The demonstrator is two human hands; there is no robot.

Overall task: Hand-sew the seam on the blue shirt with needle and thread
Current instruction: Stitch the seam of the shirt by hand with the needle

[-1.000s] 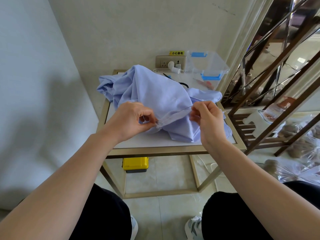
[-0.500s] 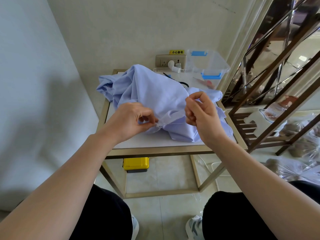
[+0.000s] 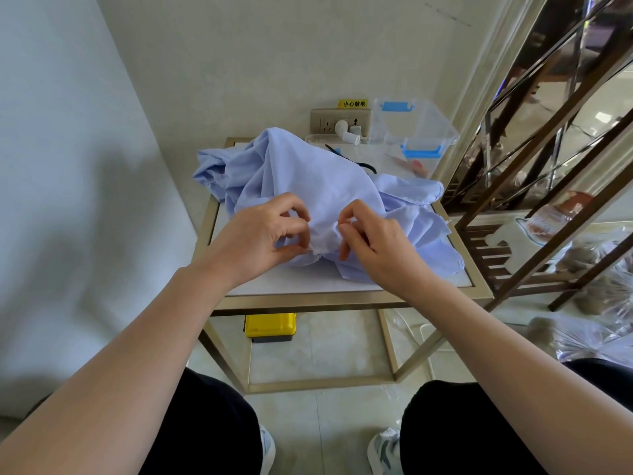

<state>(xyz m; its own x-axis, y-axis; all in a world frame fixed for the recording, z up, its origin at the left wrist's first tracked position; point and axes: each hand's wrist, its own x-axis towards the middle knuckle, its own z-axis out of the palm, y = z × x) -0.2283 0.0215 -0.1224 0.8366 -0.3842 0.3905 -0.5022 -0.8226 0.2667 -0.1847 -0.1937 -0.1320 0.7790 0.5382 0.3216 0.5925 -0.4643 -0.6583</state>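
A crumpled light blue shirt (image 3: 308, 180) lies heaped on a small white-topped table (image 3: 342, 286) with a gold frame. My left hand (image 3: 263, 238) pinches a fold of the shirt's edge between thumb and curled fingers. My right hand (image 3: 370, 241) is close beside it, fingers curled, pinching at the same fold from the right. The needle and thread are too small to make out between the fingertips.
A clear plastic box (image 3: 411, 132) with blue latches stands at the table's back right, black scissors (image 3: 356, 162) beside it. A wall socket (image 3: 339, 120) sits behind. A yellow case (image 3: 270, 325) lies on the floor under the table. Metal railings (image 3: 548, 132) rise at the right.
My right hand first rose, then moved left and down to the fold, ending close to my left hand. My left hand kept its pinch on the shirt edge.
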